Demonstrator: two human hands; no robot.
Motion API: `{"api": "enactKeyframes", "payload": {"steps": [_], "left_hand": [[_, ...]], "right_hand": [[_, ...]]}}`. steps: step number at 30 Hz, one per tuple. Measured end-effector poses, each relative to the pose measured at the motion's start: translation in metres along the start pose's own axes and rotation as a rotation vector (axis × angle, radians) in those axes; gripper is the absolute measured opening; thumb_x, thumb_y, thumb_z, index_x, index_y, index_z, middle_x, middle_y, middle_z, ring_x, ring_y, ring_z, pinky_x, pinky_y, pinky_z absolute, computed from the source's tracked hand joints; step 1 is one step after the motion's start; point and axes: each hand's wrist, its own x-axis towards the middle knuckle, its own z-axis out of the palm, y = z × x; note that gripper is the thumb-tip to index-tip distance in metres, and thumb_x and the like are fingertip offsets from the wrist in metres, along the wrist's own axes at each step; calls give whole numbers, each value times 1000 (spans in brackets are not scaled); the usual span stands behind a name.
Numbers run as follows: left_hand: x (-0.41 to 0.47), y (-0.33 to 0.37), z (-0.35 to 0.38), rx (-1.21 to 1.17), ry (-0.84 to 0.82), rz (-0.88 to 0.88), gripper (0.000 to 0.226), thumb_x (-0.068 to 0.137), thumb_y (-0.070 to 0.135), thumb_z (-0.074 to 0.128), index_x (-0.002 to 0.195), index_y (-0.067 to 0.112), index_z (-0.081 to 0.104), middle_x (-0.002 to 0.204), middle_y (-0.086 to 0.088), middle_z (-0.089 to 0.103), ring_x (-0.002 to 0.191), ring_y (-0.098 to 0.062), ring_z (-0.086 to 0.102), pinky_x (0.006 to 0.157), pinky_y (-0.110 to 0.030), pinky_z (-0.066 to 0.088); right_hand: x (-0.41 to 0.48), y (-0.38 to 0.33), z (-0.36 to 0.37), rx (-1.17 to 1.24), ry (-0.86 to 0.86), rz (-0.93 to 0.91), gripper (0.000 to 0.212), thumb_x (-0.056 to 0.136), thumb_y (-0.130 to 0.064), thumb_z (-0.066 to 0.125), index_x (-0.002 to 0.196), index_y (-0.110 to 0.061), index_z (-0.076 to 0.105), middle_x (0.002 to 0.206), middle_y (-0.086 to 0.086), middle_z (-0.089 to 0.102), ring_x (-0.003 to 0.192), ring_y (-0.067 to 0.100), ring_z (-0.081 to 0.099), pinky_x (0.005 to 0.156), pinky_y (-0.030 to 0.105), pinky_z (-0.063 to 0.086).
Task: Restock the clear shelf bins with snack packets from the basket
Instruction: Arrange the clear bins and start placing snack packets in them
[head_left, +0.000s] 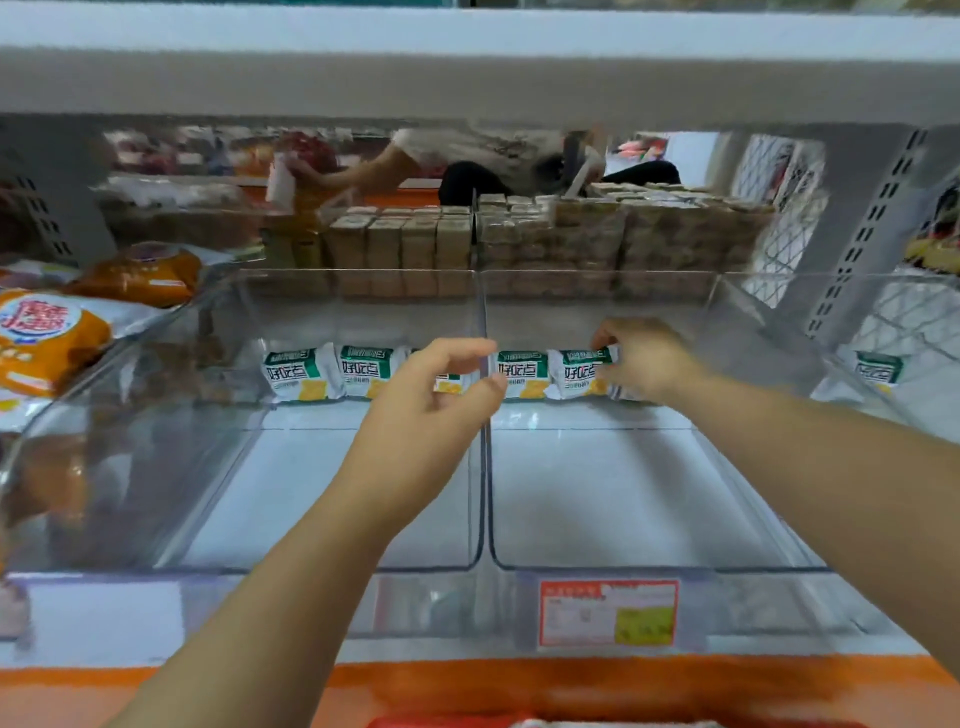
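Setting packets along the back of the bins looks to be the step you are in. Nearest you, at the bottom edge of the frame, a red rim (441, 721) shows; it may be the basket, but too little is visible to say. Just above it the price label (608, 613) sits on the front of the right bin (623, 499), whose floor is bare up to the back row, as is that of the left bin (311, 499) beside it.

Your left hand (431, 410) hovers at centre frame over the wall between the two bins, fingers loosely curved, thumb and forefinger apart. A packet shows in that gap, and it is unclear whether the hand pinches it or merely hangs in front of it.

Further in and to the right, your right hand (644, 358) curls its fingers round the right end of a snack packet (582, 371) in the right bin's back row, touching its neighbour (522, 371).

The packets are small white pillow bags with a green band, dark characters and a yellow picture; they look light and easily toppled. Next you will likely need to let go gently, then fetch more, since most of both bins is unfilled. Beyond, upper centre, stand brown cartons (400, 239).
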Motion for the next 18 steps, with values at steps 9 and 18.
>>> {"api": "enactKeyframes", "payload": {"steps": [9, 18], "left_hand": [[1, -5, 0, 13, -4, 28, 17, 90, 34, 56, 102, 46, 56, 112, 20, 55, 80, 1, 56, 64, -1, 42], [-2, -1, 1, 18, -9, 35, 17, 92, 34, 54, 104, 46, 54, 111, 22, 54, 82, 3, 54, 62, 3, 40]], "right_hand": [[-1, -7, 1, -220, 29, -24, 20, 83, -17, 63, 103, -19, 65, 107, 7, 65, 97, 27, 58, 68, 25, 38], [0, -3, -1, -219, -21, -41, 19, 90, -20, 60, 105, -12, 66, 109, 12, 62, 97, 30, 58, 73, 28, 44]]}}
